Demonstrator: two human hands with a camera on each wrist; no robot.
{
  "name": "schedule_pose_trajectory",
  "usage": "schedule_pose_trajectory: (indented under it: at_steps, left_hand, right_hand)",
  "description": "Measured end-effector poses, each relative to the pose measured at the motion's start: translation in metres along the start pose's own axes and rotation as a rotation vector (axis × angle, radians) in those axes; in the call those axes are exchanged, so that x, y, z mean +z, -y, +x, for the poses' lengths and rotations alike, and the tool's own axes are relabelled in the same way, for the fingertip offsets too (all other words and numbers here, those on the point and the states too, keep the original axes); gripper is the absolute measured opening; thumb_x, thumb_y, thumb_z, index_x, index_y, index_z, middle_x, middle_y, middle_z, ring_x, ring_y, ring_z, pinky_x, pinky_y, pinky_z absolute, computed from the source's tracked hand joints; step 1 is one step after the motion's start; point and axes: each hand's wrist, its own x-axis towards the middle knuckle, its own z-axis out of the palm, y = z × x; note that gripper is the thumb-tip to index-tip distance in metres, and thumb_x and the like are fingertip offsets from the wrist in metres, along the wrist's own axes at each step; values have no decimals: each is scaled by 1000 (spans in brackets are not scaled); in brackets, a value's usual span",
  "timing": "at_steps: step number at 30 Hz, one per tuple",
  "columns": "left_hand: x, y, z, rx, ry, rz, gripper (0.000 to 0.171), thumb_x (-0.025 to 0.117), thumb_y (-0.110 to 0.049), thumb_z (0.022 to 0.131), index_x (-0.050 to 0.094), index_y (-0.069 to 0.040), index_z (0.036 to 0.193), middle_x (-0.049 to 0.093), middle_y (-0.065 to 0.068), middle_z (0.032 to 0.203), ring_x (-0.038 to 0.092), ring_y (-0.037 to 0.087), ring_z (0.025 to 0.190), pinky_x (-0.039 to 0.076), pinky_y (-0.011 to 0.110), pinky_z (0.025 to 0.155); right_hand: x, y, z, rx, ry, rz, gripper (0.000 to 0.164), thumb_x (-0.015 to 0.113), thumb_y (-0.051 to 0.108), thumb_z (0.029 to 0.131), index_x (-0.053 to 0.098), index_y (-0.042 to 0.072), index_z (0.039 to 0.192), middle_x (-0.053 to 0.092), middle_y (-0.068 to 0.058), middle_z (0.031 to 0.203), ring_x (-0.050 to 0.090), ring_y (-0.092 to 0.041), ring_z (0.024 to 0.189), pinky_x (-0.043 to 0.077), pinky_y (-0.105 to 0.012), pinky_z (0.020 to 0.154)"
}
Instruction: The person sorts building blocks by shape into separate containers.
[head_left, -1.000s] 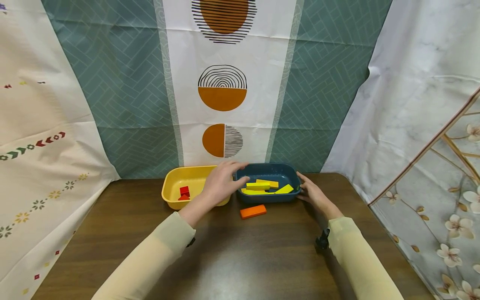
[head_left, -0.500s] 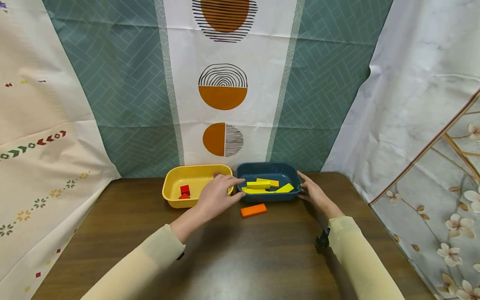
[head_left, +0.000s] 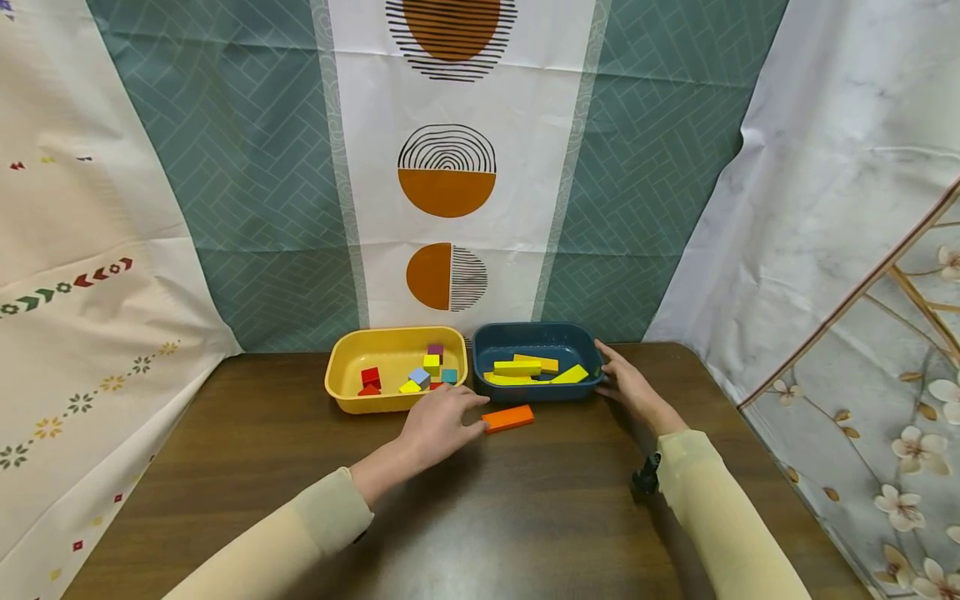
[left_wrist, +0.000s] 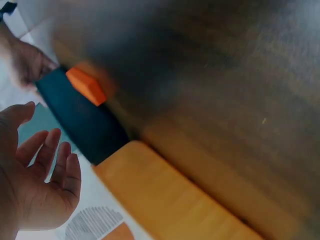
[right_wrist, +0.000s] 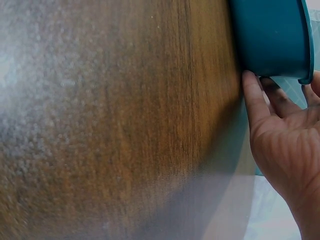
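My left hand [head_left: 439, 425] hovers at the left end of an orange rectangular block [head_left: 510, 418] on the table. In the left wrist view the fingers of the left hand [left_wrist: 40, 175] are relaxed and spread, with nothing between them, apart from the orange block [left_wrist: 86, 86]. My right hand [head_left: 632, 390] rests against the right end of a dark blue bin [head_left: 536, 335]. The right wrist view shows the right hand [right_wrist: 287, 135] with extended fingers touching the end wall of the bin [right_wrist: 272, 40]. Several yellow blocks [head_left: 517, 367] lie inside that bin.
Left of the blue bin stands a yellow bin [head_left: 396, 337], close beside it. It holds several small blocks, among them red ones [head_left: 371, 377] and a blue cube [head_left: 419, 378]. Patterned cloth [head_left: 450, 275] hangs behind the brown table [head_left: 540, 500].
My left hand has moved down and toward me, from over the gap between the bins to beside the orange block. More small blocks in the yellow bin are uncovered. The right hand stays put.
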Motion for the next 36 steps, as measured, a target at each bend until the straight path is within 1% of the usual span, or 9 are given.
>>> schedule_pose_trajectory:
  at_steps: [5,6,7,11,19,23,28,36]
  left_hand:
    - [12,3,-2,-20,41,-12,42,76,-36,92,75,-13,127,73,1,118,61,20,102,53,37,88]
    - [14,3,-2,-24,45,-11,42,76,-36,92,75,-13,127,73,2,117,60,19,99,53,35,83]
    - [16,4,-2,-29,46,-10,42,76,-36,92,75,-14,127,73,2,117,59,19,97,53,35,80]
    - [24,6,0,-45,47,7,42,77,-37,91,75,-13,126,72,2,115,57,18,91,51,32,74]
    - [39,7,7,-74,85,58,47,78,-37,90,73,-12,129,70,3,116,58,18,94,52,33,78]
    - [43,5,12,-94,81,64,49,78,-36,90,71,-10,131,69,5,117,57,19,93,53,33,77]
    - [45,2,17,-115,95,78,49,77,-36,90,71,-9,130,69,6,116,58,20,92,53,34,75]
    - [53,2,24,-138,91,111,47,78,-40,90,74,-11,126,67,4,108,55,19,86,50,31,68]
  right_hand:
    - [0,0,1,4,-2,2,66,27,7,104,11,20,167,0,-14,170,33,-43,144,31,-61,115]
    - [0,0,1,5,-1,1,66,27,7,104,11,21,167,-1,-13,170,33,-43,144,31,-61,115]
    - [0,0,0,6,-3,0,66,27,8,104,11,21,167,-1,-13,170,33,-42,144,31,-61,115]
    - [-1,0,0,5,-1,-3,65,27,8,105,12,21,167,-1,-11,171,33,-43,145,31,-61,115]
    - [-2,1,0,-3,1,-9,65,27,7,105,11,20,167,-1,-12,171,30,-43,146,31,-61,114]
    - [-1,0,0,-2,-6,-4,65,27,7,104,12,19,167,-1,-12,171,30,-43,146,31,-61,114]
    - [0,0,0,2,-9,-2,65,27,7,104,12,19,167,-2,-12,171,29,-43,146,31,-61,114]
    - [0,-1,2,9,-17,2,66,28,7,104,13,20,167,-2,-12,171,31,-40,144,31,-61,114]
